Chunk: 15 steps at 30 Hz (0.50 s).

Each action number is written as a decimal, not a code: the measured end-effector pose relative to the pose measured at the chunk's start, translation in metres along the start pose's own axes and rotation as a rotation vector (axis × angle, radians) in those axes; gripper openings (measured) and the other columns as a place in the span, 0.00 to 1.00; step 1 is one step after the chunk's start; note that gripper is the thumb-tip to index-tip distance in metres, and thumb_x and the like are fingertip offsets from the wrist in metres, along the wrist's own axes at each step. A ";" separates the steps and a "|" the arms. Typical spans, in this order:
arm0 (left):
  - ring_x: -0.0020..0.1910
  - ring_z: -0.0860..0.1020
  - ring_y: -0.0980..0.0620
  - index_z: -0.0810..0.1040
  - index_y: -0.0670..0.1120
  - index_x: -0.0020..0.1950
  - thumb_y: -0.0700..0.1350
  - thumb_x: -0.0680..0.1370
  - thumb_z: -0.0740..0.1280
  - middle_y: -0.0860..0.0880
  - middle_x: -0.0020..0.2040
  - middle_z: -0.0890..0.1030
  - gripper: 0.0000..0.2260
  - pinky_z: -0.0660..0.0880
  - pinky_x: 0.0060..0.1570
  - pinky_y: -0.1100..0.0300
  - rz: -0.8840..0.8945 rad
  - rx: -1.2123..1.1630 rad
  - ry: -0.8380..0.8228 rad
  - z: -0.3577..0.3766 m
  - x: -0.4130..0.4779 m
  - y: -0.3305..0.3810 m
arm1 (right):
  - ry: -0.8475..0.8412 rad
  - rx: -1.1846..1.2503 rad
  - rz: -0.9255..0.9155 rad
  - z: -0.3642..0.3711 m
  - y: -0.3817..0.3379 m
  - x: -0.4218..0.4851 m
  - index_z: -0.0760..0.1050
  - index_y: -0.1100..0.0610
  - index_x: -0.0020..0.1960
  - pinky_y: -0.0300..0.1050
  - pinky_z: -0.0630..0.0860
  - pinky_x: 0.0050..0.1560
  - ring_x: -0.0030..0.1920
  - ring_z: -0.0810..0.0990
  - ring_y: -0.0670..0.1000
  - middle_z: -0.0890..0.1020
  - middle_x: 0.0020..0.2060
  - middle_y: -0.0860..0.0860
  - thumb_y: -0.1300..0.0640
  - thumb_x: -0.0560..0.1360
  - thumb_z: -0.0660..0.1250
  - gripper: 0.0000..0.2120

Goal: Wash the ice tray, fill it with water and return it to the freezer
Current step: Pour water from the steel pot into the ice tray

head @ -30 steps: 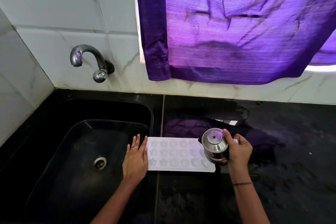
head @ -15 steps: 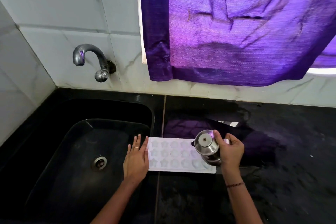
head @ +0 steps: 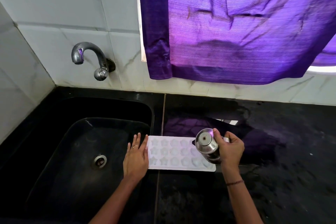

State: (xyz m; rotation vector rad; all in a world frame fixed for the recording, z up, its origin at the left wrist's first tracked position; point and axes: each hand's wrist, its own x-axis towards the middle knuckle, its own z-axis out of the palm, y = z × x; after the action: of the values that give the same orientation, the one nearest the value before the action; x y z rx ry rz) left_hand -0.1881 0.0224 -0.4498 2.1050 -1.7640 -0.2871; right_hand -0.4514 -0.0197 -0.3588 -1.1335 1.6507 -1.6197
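1. On the black counter (head: 200, 196) right by the sink (head: 63, 151), the white ice tray (head: 174, 152) lies flat, cups up.
2. Left hand (head: 136, 156), fingers straight, rests against its left end.
3. Right hand (head: 231, 151) is wrapped round a small steel pot (head: 206, 144) tipped over the tray's right end.
4. Further back: tap (head: 87, 54) on the tiled wall (head: 54, 23), purple curtain (head: 236, 23) hanging.

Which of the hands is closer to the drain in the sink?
Left. The left hand lies flat at the ice tray's left end, just right of the drain. The right hand grips a steel pot over the tray's far right end.
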 end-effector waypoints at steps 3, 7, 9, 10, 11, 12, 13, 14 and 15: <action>0.77 0.46 0.53 0.54 0.52 0.77 0.48 0.83 0.47 0.48 0.78 0.52 0.21 0.42 0.74 0.58 0.003 -0.004 0.004 0.000 0.000 0.000 | 0.009 0.027 0.025 -0.001 0.002 0.001 0.59 0.56 0.25 0.30 0.60 0.24 0.21 0.60 0.42 0.62 0.21 0.47 0.62 0.69 0.75 0.26; 0.77 0.46 0.54 0.53 0.52 0.77 0.48 0.83 0.47 0.49 0.78 0.52 0.21 0.42 0.74 0.59 0.007 0.001 0.004 0.000 0.000 0.000 | 0.029 0.098 0.108 -0.002 0.004 0.003 0.59 0.56 0.26 0.31 0.61 0.24 0.22 0.59 0.42 0.62 0.18 0.43 0.61 0.69 0.75 0.26; 0.77 0.46 0.54 0.53 0.52 0.77 0.48 0.83 0.47 0.49 0.78 0.52 0.21 0.42 0.74 0.58 0.006 -0.006 0.005 0.000 0.000 0.000 | 0.035 0.136 0.131 -0.001 0.005 0.003 0.58 0.55 0.26 0.32 0.61 0.24 0.23 0.59 0.42 0.61 0.18 0.43 0.61 0.69 0.75 0.26; 0.77 0.46 0.54 0.54 0.52 0.77 0.48 0.83 0.47 0.49 0.78 0.52 0.21 0.43 0.74 0.58 0.007 -0.009 0.007 0.001 0.001 0.000 | 0.038 0.154 0.141 0.000 0.005 0.004 0.58 0.54 0.25 0.32 0.60 0.24 0.23 0.58 0.42 0.60 0.19 0.42 0.61 0.69 0.75 0.27; 0.77 0.46 0.54 0.54 0.52 0.77 0.48 0.83 0.47 0.49 0.78 0.52 0.21 0.43 0.75 0.58 0.008 -0.008 0.007 0.001 0.001 0.000 | 0.039 0.172 0.152 0.001 0.005 0.004 0.57 0.52 0.25 0.32 0.60 0.24 0.23 0.58 0.41 0.60 0.19 0.42 0.60 0.69 0.75 0.27; 0.77 0.46 0.54 0.54 0.52 0.77 0.48 0.83 0.47 0.49 0.78 0.52 0.21 0.44 0.75 0.58 0.009 -0.005 0.007 0.001 0.001 0.000 | 0.037 0.187 0.165 0.002 0.005 0.003 0.57 0.51 0.24 0.32 0.60 0.24 0.23 0.58 0.41 0.60 0.19 0.42 0.60 0.69 0.75 0.28; 0.77 0.46 0.53 0.54 0.52 0.77 0.48 0.83 0.47 0.48 0.78 0.52 0.21 0.44 0.75 0.58 0.009 -0.002 0.007 0.001 0.000 -0.001 | 0.033 0.198 0.177 0.003 0.006 0.003 0.57 0.51 0.24 0.32 0.61 0.24 0.24 0.58 0.41 0.60 0.19 0.42 0.60 0.69 0.75 0.28; 0.77 0.46 0.53 0.54 0.52 0.77 0.48 0.83 0.47 0.48 0.78 0.52 0.21 0.43 0.75 0.57 0.009 0.000 0.008 0.001 0.000 -0.001 | 0.028 0.205 0.184 0.005 0.006 0.002 0.58 0.51 0.23 0.32 0.61 0.24 0.24 0.58 0.41 0.61 0.19 0.42 0.60 0.69 0.75 0.28; 0.77 0.46 0.53 0.54 0.52 0.77 0.48 0.83 0.47 0.48 0.78 0.52 0.21 0.43 0.75 0.57 0.008 0.000 0.008 0.001 0.000 -0.001 | 0.024 0.209 0.187 0.006 0.006 0.002 0.58 0.51 0.23 0.32 0.62 0.24 0.24 0.59 0.41 0.61 0.19 0.42 0.60 0.69 0.75 0.28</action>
State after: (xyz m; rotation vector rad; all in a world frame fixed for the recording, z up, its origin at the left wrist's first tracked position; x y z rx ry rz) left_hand -0.1873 0.0222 -0.4510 2.0954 -1.7682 -0.2765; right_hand -0.4480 -0.0247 -0.3653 -0.8335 1.5120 -1.6448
